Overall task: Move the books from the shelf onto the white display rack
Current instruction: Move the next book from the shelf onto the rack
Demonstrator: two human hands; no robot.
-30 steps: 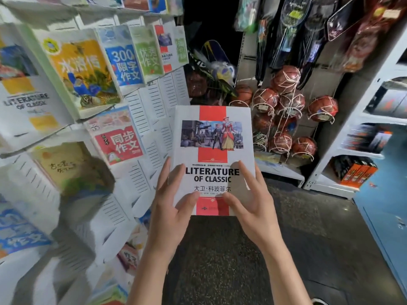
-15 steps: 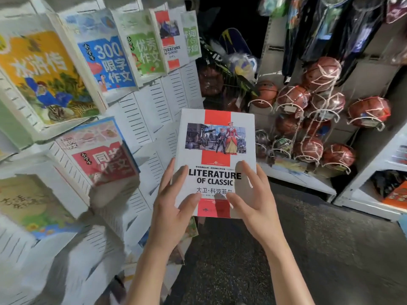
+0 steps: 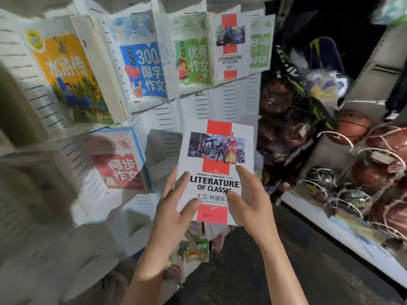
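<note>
Nearing white slotted display rack: white-and-red paperback book now closer, upright; left hand and right hand pinching lower edges, fingers spread. Vacant pocket at 9 o'clock; placement looks imminent.

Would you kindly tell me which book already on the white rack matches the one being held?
The white-and-red "Literature of Classic" book in the top row, between two green-covered books; the others lack its red stripe.

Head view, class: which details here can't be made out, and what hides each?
- Held book: right hand and left hand cover parts of its title lines.
- Book behind it: mostly hidden, cover unreadable.
- White display rack: blurred; cut off at the left edge.
- Netted balls: blurred; count unclear.
</note>
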